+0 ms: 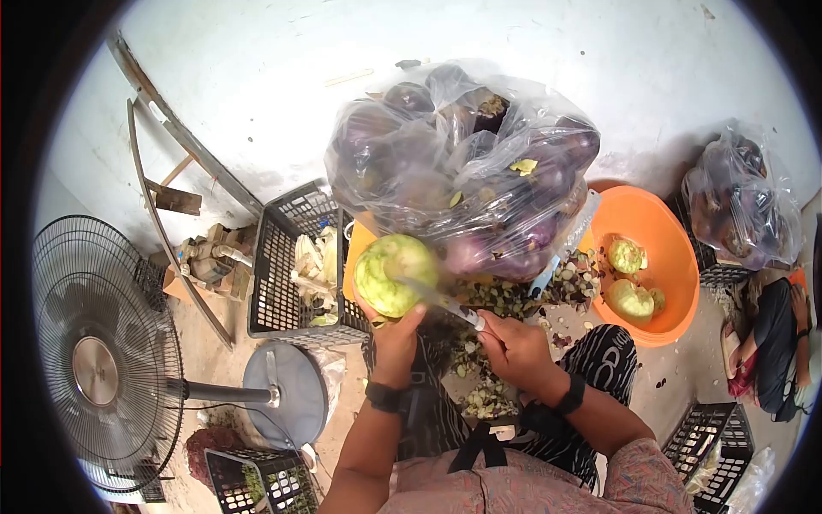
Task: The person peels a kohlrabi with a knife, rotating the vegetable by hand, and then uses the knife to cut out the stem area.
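Note:
My left hand [396, 334] is wrapped round the lower side of a peeled round eggplant [390, 265], pale green with a few darker green streaks. In my right hand [516, 349] is a knife [454, 308] with a light handle, its blurred blade lying against the eggplant's right side. Just beyond my hands, a big clear plastic bag [479, 197] bulges with purple eggplants. Peel scraps [484, 377] are strewn below and between my knees. To the right, an orange basin [681, 291] holds a few peeled eggplants [631, 300].
A black crate [261, 295] with pale leafy pieces stands left of the bag. Farther left is a standing fan [94, 368]. Another bag of eggplants [741, 206] rests at the right, near a seated person [775, 343]. More black crates [711, 441] stand at the lower edges.

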A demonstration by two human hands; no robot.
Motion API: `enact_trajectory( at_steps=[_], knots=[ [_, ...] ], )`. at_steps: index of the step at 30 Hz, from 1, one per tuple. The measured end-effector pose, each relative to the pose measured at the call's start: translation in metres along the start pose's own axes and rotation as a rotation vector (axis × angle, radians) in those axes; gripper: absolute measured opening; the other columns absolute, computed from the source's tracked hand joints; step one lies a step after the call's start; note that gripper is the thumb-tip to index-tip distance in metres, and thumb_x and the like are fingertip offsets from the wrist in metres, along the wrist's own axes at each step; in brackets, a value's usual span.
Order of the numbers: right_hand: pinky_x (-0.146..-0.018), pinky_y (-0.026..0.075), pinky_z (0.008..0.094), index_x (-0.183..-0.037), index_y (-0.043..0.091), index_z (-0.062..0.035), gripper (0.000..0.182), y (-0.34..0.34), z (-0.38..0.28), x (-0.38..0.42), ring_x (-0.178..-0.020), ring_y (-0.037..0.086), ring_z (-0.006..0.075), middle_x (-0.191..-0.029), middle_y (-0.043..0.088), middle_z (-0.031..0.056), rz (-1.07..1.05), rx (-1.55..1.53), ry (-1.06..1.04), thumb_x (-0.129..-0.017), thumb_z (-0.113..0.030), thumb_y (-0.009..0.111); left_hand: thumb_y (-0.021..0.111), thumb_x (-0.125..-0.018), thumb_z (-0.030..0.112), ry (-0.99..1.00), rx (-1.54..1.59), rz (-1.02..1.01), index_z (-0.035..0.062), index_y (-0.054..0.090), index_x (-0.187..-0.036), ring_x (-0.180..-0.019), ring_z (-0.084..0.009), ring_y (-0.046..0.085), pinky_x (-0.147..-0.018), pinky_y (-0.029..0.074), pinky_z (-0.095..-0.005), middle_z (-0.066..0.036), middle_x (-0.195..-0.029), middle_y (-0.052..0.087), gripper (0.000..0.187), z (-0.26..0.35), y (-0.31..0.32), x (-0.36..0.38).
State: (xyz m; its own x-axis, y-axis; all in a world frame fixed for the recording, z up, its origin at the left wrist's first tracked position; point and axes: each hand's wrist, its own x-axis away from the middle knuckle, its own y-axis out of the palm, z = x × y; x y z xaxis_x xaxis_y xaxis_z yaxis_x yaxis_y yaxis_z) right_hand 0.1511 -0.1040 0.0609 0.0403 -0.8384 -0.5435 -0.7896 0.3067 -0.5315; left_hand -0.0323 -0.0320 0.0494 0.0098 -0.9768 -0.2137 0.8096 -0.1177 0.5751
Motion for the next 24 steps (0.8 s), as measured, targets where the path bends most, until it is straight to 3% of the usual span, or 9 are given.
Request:
enact_trajectory(
  at_steps=[3,5,9,11,15,17,24],
  knots=[
    [-0.05,0.047,0.0375,-0.109,0.063,-0.0054,0.028,-0.001,0.0,0.002,-0.056,0.059,0.0285,-0.069,0.061,0.011,0.04,0.062,-0.016,-0.084,-0.017,0.065,0.063,-0.074,-0.014,0.059,-0.097,-0.003,0.0189,0.002,-0.148,-0.125,-0.0238,0.042,-0.102,0.04,-0.0368,-0.013,-0.14,0.034,0.101,-0.003,0.001,0.0],
    [-0.049,0.046,0.0386,-0.109,0.063,-0.0066,0.027,-0.003,-0.001,0.001,-0.054,0.058,0.0284,-0.067,0.06,0.0103,-0.005,0.126,0.001,-0.085,-0.019,0.064,0.065,-0.075,-0.009,0.047,-0.094,0.014,0.02,0.01,-0.147,-0.13,-0.0247,0.036,-0.108,0.031,-0.0418,-0.008,-0.141,0.033,0.095,-0.005,0.003,0.002],
    [-0.048,0.046,0.0389,-0.11,0.063,-0.0072,0.028,0.001,0.002,-0.004,-0.053,0.058,0.0284,-0.066,0.059,0.01,0.0,0.137,-0.009,-0.086,-0.022,0.063,0.063,-0.075,-0.01,0.025,-0.041,0.034,0.0201,0.01,-0.147,-0.13,-0.0248,0.036,-0.108,0.031,-0.0418,-0.008,-0.141,0.033,0.095,-0.006,0.006,0.002],
    [-0.051,0.049,0.0365,-0.11,0.064,-0.0039,0.029,0.001,0.0,-0.01,-0.056,0.062,0.0277,-0.071,0.063,0.011,-0.053,0.184,0.038,-0.083,-0.016,0.066,0.063,-0.073,-0.014,0.067,-0.091,0.019,0.0182,0.001,-0.148,-0.127,-0.0244,0.039,-0.104,0.038,-0.0369,-0.012,-0.141,0.031,0.103,-0.005,0.008,0.001],
    [-0.05,0.048,0.0368,-0.11,0.064,-0.0041,0.03,0.002,0.0,-0.012,-0.055,0.061,0.0275,-0.07,0.063,0.0107,-0.035,0.182,0.014,-0.083,-0.016,0.066,0.063,-0.073,-0.014,0.042,-0.034,0.03,0.0185,0.0,-0.148,-0.127,-0.0247,0.039,-0.105,0.036,-0.037,-0.012,-0.141,0.03,0.103,-0.007,0.006,0.0],
    [-0.05,0.048,0.0368,-0.111,0.064,-0.004,0.031,0.001,0.003,-0.007,-0.055,0.061,0.0275,-0.07,0.063,0.0108,-0.007,0.165,-0.002,-0.083,-0.016,0.066,0.062,-0.077,-0.011,0.091,-0.099,0.007,0.0201,0.011,-0.147,-0.131,-0.0254,0.035,-0.108,0.031,-0.0435,-0.009,-0.142,0.032,0.092,-0.013,0.001,0.001],
    [-0.051,0.049,0.0364,-0.11,0.063,-0.004,0.03,-0.003,0.008,0.0,-0.057,0.062,0.0284,-0.072,0.064,0.0114,-0.039,0.214,0.011,-0.083,-0.017,0.066,0.06,-0.078,-0.012,0.044,-0.032,0.044,0.0215,0.009,-0.147,-0.131,-0.0258,0.035,-0.108,0.031,-0.0441,-0.009,-0.142,0.032,0.093,-0.012,0.004,0.002]
  ],
)
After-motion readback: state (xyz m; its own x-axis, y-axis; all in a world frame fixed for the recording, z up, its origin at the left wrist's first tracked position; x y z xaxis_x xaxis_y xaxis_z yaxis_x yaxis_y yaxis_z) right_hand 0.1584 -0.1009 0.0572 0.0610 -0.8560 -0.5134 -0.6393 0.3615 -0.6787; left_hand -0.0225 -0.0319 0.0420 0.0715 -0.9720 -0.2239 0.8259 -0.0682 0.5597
